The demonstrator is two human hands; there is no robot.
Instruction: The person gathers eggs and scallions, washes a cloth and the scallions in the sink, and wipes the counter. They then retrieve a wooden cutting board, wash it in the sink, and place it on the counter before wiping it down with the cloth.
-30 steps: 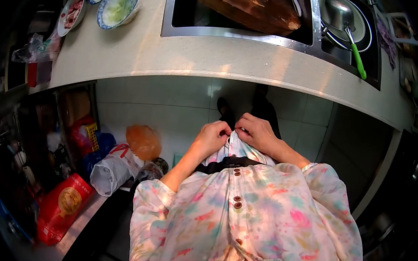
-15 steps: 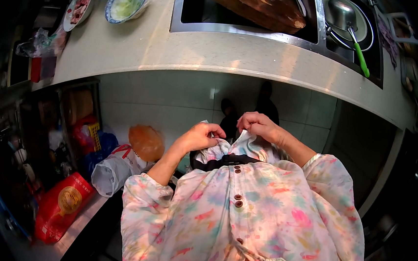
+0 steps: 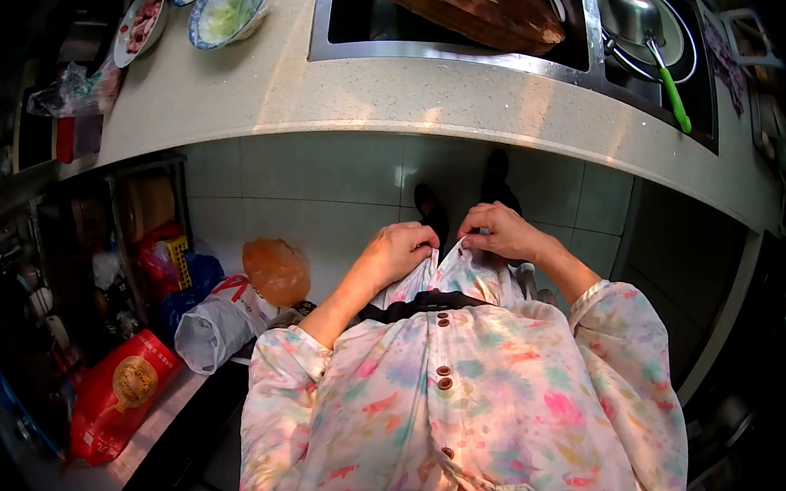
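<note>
My left hand (image 3: 399, 253) is closed on one front edge of the hem of my floral shirt (image 3: 511, 393). Pinched in my right hand (image 3: 503, 233) is the opposite front edge of the same hem. The two edges stand slightly apart, with a narrow gap between them. A black strap (image 3: 421, 305) crosses the shirt just behind my hands, at waist height. Several brown buttons run down the shirt front. Both hands are in front of my body, below the counter edge.
Along the counter (image 3: 330, 102) are a sink holding a round wooden board (image 3: 467, 11), a green-handled ladle (image 3: 671, 92) over a pan, a bowl of greens (image 3: 229, 9) and a dish of meat (image 3: 141, 27). Bags, including a red one (image 3: 127, 395), lie at the left.
My left hand has moved right and slightly forward, and my right hand slightly forward and right. The two hem edges are now closer together and pulled straighter.
</note>
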